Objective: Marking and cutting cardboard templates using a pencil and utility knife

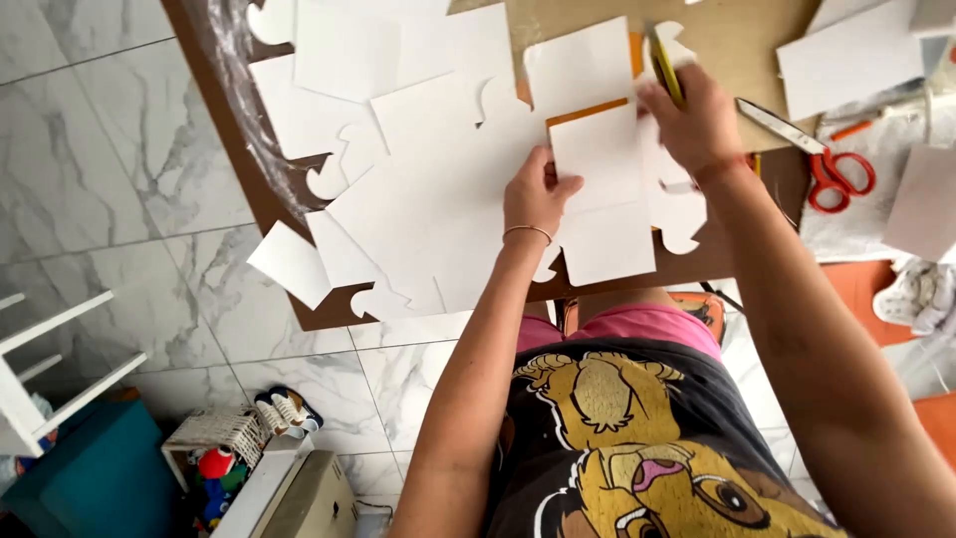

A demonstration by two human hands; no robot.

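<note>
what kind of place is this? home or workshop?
Likely a home craft corner: cut white card pieces cover a brown table with red-handled scissors, above a marble-tile floor with a basket of toys.

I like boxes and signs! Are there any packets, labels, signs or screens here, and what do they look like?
No packets, labels, signs or screens show clearly.
White card sheets: cut with square and rounded tabs, spread over the brown table, plain.
Card piece: white, squarish, orange top edge, under the left hand.
Yellow tool: thin, in the right hand.
Scissors: red handles, at the right.
</note>
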